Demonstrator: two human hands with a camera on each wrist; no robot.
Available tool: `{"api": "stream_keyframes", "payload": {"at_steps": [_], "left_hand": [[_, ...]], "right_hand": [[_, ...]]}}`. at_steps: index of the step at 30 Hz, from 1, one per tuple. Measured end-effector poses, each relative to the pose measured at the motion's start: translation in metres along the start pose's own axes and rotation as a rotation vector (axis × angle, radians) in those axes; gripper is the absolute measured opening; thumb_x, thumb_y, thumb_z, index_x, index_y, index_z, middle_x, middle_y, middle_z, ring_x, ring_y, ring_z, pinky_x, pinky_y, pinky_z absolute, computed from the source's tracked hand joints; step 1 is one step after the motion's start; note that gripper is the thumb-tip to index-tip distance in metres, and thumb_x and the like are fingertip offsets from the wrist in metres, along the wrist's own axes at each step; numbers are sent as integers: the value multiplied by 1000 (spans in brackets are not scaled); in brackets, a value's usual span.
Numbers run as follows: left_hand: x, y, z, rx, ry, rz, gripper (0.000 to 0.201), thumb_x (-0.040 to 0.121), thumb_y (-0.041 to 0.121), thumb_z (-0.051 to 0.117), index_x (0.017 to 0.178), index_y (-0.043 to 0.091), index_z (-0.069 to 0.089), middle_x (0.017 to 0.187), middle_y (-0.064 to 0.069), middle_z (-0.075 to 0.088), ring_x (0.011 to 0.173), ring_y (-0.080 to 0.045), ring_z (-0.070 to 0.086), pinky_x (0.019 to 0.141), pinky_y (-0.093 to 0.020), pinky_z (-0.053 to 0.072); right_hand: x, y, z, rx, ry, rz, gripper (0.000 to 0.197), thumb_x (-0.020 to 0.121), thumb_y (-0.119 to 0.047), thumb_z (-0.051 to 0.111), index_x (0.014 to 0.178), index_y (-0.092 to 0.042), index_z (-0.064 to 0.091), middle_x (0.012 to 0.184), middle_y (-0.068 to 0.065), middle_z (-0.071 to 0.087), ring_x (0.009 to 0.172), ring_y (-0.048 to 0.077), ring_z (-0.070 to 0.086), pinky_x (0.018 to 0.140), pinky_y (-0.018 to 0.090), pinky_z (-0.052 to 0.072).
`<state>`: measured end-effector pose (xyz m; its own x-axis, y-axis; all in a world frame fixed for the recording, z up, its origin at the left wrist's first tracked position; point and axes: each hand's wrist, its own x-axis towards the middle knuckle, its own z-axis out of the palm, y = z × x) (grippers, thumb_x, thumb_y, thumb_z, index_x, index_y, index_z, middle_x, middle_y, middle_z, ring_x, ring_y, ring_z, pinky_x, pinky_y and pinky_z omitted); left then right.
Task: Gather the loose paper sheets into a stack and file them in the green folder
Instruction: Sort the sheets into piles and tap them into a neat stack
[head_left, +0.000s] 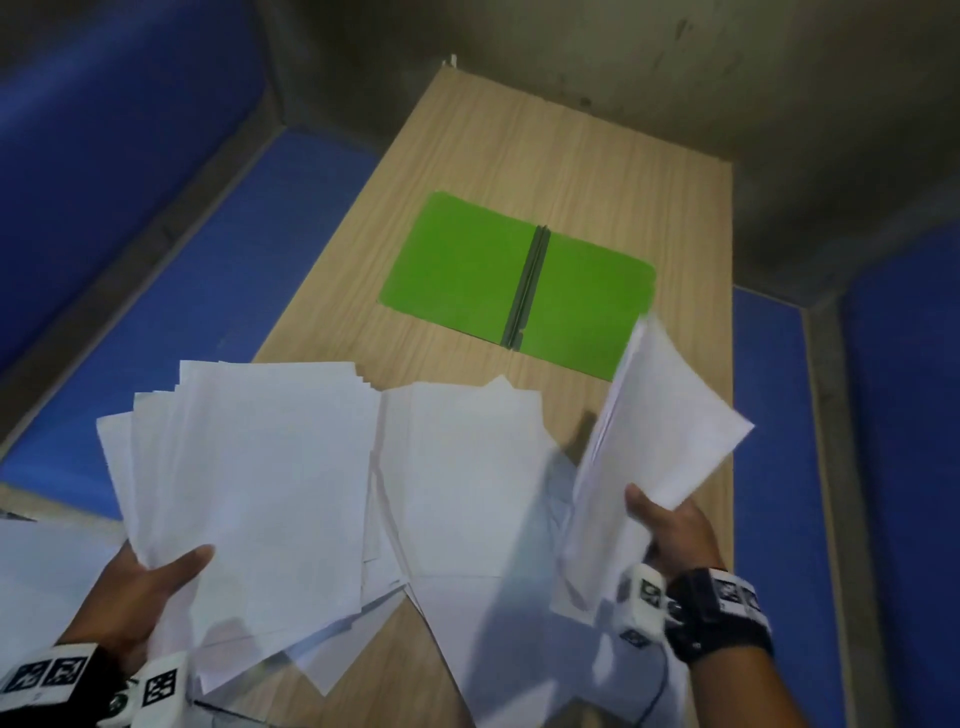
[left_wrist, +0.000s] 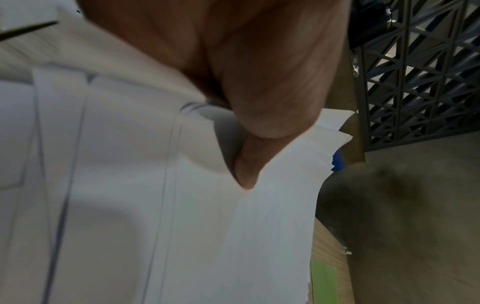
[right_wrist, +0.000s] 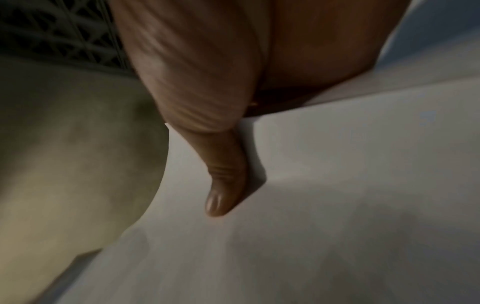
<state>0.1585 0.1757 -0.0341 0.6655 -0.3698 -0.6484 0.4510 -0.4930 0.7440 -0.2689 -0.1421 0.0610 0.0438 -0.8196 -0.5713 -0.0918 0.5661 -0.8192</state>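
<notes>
A green folder (head_left: 519, 283) lies open and flat in the middle of the wooden table (head_left: 597, 171). My left hand (head_left: 156, 582) grips a fanned bundle of white sheets (head_left: 249, 478) at its near edge, thumb on top; the left wrist view shows the same bundle of white sheets (left_wrist: 259, 236) under my thumb. My right hand (head_left: 670, 525) pinches a second bundle of sheets (head_left: 660, 431), lifted and tilted on edge to the right of the folder's near corner. In the right wrist view its thumb lies on that bundle of sheets (right_wrist: 337, 185). More loose sheets (head_left: 462, 467) lie on the table between my hands.
Blue padded panels (head_left: 156, 260) flank the table on the left and right. A grey concrete wall (head_left: 675, 67) stands behind it. A dark lattice screen (left_wrist: 415, 72) shows in the left wrist view. Bare wood lies beyond the folder.
</notes>
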Motion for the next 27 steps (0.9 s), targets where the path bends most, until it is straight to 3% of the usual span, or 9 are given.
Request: {"api": "stream_keyframes", "payload": {"at_steps": [4,6,9,13,16,18,21,25,27], "left_hand": [[-10,6,12,5,9,-13,57,92,-4,69,145,7,52,127,-16,65,116,-38,61,105,-54,44],[-13,5,14,21,12,-12,54,92,-3,69,143,7,53,126,-15,65,114,-37,61,104,-52,44],[-6,-3,11,36,34,-19,57,89,1,74,142,10,55,132,-19,67,118,-40,64,108,-61,44],[-5,-6,10,40,40,-5,61,88,7,77,143,15,55,133,-17,67,120,-40,64,108,-62,45],[-6,-8,9,43,37,3,63,88,8,77,145,15,53,134,-16,67,120,-39,63,109,-60,44],[-6,-10,8,42,35,4,60,89,5,75,144,14,54,132,-17,67,120,-40,63,109,-60,45],[-6,-10,9,30,23,-8,56,90,1,73,143,11,56,131,-20,68,118,-41,64,108,-61,45],[-9,-4,10,22,27,-2,55,92,-1,70,143,11,54,129,-18,66,118,-39,62,108,-57,44],[-14,0,13,7,25,2,55,93,-3,68,144,9,53,127,-16,65,113,-36,61,104,-53,45]], "right_hand": [[26,50,60,-233,25,132,55,64,-17,89,109,3,66,107,17,72,90,27,69,88,44,55],[37,69,87,-497,66,116,54,66,-21,87,110,0,65,116,17,68,96,28,65,89,37,53],[36,82,115,-855,172,84,54,72,-21,78,119,-7,55,126,15,52,113,35,54,91,37,50],[38,88,128,-798,245,95,23,82,-6,61,101,-9,47,115,18,58,81,25,56,80,36,53],[39,88,129,-910,259,119,50,73,-9,70,118,-9,48,119,15,54,102,30,54,84,40,52],[40,87,128,-995,269,121,54,72,-12,72,122,-11,51,124,12,49,115,32,48,87,43,48],[45,89,125,-1004,262,104,42,72,-11,70,112,-10,57,117,12,55,112,32,51,85,41,49],[52,88,121,-958,221,95,21,70,-10,66,89,-10,59,93,11,66,93,33,64,83,39,55],[54,90,118,-944,178,84,25,73,-10,63,93,-17,51,88,4,61,90,31,62,85,37,49]]}}
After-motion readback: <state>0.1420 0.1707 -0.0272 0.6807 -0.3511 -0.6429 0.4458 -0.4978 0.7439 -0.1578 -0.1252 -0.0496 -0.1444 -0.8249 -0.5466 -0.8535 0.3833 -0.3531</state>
